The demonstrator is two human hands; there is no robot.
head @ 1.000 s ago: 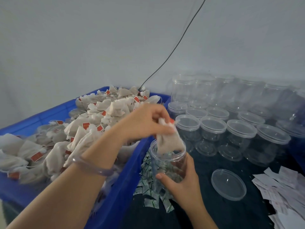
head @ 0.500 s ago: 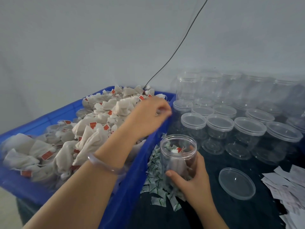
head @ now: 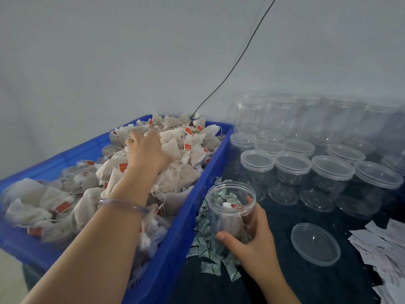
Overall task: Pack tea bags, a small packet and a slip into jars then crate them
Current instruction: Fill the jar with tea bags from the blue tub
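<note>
L hand [head: 145,153] palm-down on tea bags [head: 192,150]; R hand [head: 252,235] grips jar [head: 231,207].

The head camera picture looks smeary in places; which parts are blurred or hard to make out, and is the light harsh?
In the head view, the blue crate's near-left corner smears with motion blur; the clear jars at the back melt into the grey wall; light is soft and even, without hard shadows; the left hand and the held jar stay fairly sharp.

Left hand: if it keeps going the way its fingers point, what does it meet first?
The left hand already rests on the tea bags heaped in the blue crate; further on lies more of that heap.
</note>
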